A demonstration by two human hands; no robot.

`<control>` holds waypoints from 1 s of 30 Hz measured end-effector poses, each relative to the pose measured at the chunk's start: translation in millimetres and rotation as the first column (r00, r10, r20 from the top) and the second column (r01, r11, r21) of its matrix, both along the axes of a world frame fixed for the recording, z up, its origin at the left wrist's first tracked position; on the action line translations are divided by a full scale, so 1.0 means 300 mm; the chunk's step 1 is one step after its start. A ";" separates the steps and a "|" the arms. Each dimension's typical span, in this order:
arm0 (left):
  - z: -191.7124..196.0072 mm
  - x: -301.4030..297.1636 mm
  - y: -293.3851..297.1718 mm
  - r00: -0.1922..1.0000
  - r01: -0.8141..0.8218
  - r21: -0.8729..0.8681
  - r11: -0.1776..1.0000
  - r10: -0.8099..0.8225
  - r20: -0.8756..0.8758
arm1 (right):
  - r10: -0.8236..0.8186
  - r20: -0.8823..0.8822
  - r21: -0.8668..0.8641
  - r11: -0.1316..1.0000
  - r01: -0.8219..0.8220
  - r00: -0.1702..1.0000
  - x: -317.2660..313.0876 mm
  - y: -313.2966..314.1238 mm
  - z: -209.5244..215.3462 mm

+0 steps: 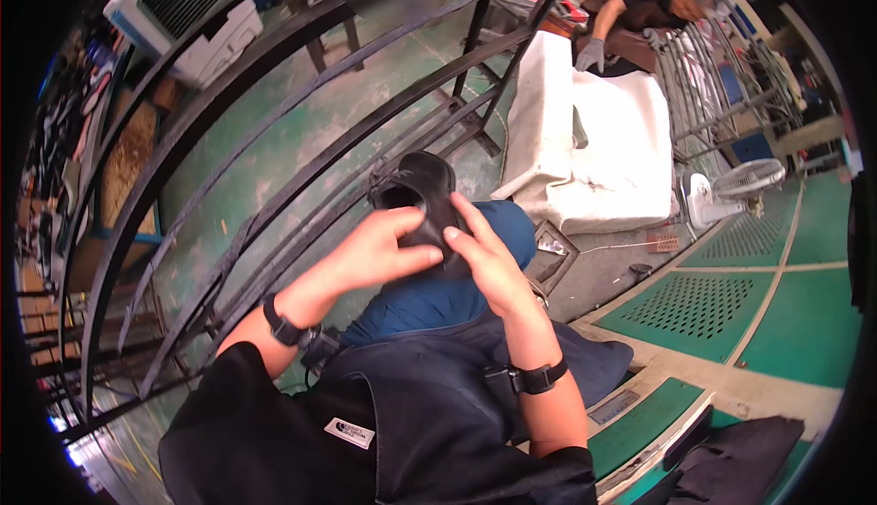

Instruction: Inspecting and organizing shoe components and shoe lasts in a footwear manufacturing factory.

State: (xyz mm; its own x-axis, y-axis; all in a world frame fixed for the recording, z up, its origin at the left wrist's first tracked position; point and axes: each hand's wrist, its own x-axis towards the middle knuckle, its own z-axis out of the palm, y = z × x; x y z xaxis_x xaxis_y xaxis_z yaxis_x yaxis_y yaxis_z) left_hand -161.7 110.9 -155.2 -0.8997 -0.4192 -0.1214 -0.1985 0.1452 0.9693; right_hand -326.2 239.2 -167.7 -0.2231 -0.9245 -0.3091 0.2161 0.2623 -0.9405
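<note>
A black leather shoe (437, 205) is held between my two hands above my lap, its dark opening toward the left. My left hand (384, 247) grips it from the left side, with the thumb lying along the upper and the other fingertips partly hidden at the opening. On the right side my right hand (480, 251) is closed round the shoe, thumb on the upper and fingers along its far edge. Blue trousers (416, 309) and a dark apron (438, 395) lie beneath the hands. Each wrist wears a black strap.
Black curved rack rails (301, 176) run along my left. Ahead stands a bulky item under white cloth (621, 153), with a gloved co-worker (630, 26) behind it. A white fan (744, 179) and green perforated panels (703, 309) are at the right; an air cooler (183, 12) is far left.
</note>
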 end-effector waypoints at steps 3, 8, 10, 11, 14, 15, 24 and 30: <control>-0.297 0.000 -0.097 0.971 -0.224 0.210 0.952 0.201 0.128 | -0.038 -0.558 -0.111 0.993 -0.029 0.829 0.007 0.005 0.016; -0.783 -0.002 -0.184 0.922 -0.252 0.350 0.902 0.114 0.370 | -0.171 -0.136 0.044 0.983 0.178 0.976 -0.141 0.159 0.038; -0.958 -0.007 -0.210 0.867 -0.218 0.325 0.920 0.029 0.498 | -0.237 -0.060 0.102 0.965 0.242 0.970 -0.171 0.239 0.051; -1.045 -0.019 -0.229 0.803 -0.055 0.098 0.994 -0.014 0.595 | -0.274 -0.045 0.176 0.944 0.278 0.961 -0.191 0.290 0.051; -1.198 -0.070 -0.290 0.628 0.171 -0.259 0.951 0.097 0.772 | -0.317 -0.044 0.336 0.889 0.313 0.948 -0.216 0.439 0.041; -1.180 -0.102 -0.307 0.593 0.163 -0.300 0.940 0.149 0.791 | -0.321 -0.055 0.346 0.882 0.320 0.945 -0.219 0.490 0.050; -1.362 -0.080 -0.391 0.843 -0.387 0.027 0.921 0.342 0.416 | -0.281 -0.097 0.519 0.804 0.290 0.955 -0.182 0.581 0.097; -1.174 -0.080 -0.264 0.952 -0.121 0.242 0.963 0.044 0.303 | -0.197 -0.171 0.360 0.900 0.247 0.965 -0.193 0.587 0.201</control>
State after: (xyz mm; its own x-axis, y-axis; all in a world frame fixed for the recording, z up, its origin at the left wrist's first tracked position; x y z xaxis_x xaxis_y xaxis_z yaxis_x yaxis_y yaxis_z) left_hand -185.8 31.6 -507.3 -0.7717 -0.4107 -0.4857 -0.4785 -0.1282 0.8687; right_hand -384.2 415.4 -107.3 -0.4693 -0.6675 -0.5781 0.1954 0.5600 -0.8051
